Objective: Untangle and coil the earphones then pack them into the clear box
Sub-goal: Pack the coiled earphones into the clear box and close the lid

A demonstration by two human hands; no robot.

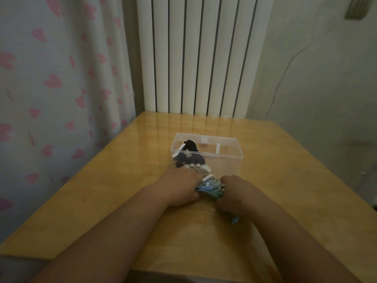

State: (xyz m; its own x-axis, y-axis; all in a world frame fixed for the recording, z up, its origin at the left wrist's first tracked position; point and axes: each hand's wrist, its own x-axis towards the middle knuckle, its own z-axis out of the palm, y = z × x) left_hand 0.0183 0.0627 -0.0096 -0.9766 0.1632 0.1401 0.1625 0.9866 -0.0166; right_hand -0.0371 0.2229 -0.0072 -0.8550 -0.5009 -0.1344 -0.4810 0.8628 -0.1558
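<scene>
- Just in front of the clear box [240,149], on its near side, a bundle of blue, green and white earphones [211,185] lay on the table [285,180] in the head view, the only view.
- The left hand [181,186] gripped the bundle's left end. Its fingers were curled down over the cords, and the fingertips were hidden.
- The right hand [236,193] gripped the right end, its fingers curled round the cords. A pale blue piece [234,219], possibly a plug, stuck out from under that hand on the side away from the box.
- The bundle's long axis ran side to side, roughly parallel to the box's near wall. Both hands touched it, so neither was the nearer.
- The box stood open, with no lid in sight. Its left half held dark earphones [188,158] with white parts, and its right half looked bare.
- Small white earbuds [199,167] showed at the box's near left corner. Whether they lay inside or against the wall could not be told.
- The bundle looked gathered rather than neatly coiled, so more winding was probably needed.
- After that, the likely path was up and over the near wall into the right half, which lay straight ahead of the right hand.
</scene>
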